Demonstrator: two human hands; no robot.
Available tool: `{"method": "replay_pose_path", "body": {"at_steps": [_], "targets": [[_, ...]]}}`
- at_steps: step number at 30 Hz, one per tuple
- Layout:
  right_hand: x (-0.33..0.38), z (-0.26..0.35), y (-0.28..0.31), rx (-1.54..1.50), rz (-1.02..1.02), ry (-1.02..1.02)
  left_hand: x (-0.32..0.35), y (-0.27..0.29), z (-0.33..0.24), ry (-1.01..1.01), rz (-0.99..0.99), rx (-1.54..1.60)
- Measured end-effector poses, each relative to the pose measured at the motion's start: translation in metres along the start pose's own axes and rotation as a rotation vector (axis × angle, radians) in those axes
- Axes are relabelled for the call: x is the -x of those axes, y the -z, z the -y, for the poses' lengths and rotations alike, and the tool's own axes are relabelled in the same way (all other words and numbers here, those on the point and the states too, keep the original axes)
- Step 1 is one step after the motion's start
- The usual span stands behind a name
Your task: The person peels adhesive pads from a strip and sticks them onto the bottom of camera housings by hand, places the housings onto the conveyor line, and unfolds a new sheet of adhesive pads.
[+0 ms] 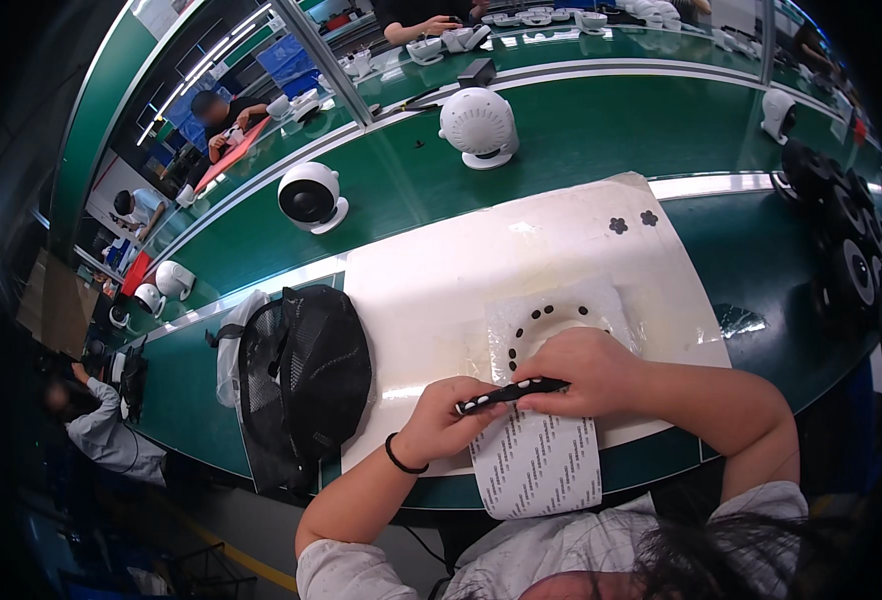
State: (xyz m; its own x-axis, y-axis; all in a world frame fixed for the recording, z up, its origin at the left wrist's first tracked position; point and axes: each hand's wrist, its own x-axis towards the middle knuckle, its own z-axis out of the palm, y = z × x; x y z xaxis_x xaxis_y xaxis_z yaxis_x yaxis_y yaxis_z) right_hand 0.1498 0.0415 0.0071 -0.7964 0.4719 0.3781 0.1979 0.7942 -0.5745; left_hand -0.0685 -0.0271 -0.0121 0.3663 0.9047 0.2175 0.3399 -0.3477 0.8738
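Both my hands hold a slim black part with white oval spots (511, 395) between them, over the near edge of the white board. My left hand (446, 415), with a black band at its wrist, pinches the part's left end. The right end is gripped by my right hand (591, 372). Beneath lies a clear film sheet (606, 300) with small black oval pads (548, 309) set in an arc, partly covered by my right hand. A white backing strip (538, 475) with rows of print hangs over the table edge below my hands.
A white board (431, 290) covers the table, with two black flower-shaped pieces (618, 226) at its far right. Left of it lies a black mesh bag (311, 370). White rounded devices (310, 196) stand on the green conveyor (391, 170). Black round parts (851, 230) are stacked at right. Other people work beyond.
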Motion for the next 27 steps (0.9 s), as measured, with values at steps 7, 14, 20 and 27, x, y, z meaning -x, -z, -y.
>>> {"method": "replay_pose_path", "body": {"at_steps": [7, 14, 20, 27], "targets": [[0.0, 0.001, 0.0, -0.01, -0.002, -0.001, 0.0, 0.0, -0.002, -0.009, -0.008, -0.01], [0.0, 0.002, 0.004, -0.027, 0.02, -0.025, -0.001, 0.001, 0.0, 0.018, 0.015, -0.012], [-0.011, -0.035, 0.035, -0.255, -0.209, -0.235, 0.002, 0.001, 0.002, 0.027, -0.001, -0.012], [-0.062, -0.142, 0.037, 0.079, -0.242, -0.455, -0.002, 0.001, 0.006, 0.031, 0.023, 0.06]]}}
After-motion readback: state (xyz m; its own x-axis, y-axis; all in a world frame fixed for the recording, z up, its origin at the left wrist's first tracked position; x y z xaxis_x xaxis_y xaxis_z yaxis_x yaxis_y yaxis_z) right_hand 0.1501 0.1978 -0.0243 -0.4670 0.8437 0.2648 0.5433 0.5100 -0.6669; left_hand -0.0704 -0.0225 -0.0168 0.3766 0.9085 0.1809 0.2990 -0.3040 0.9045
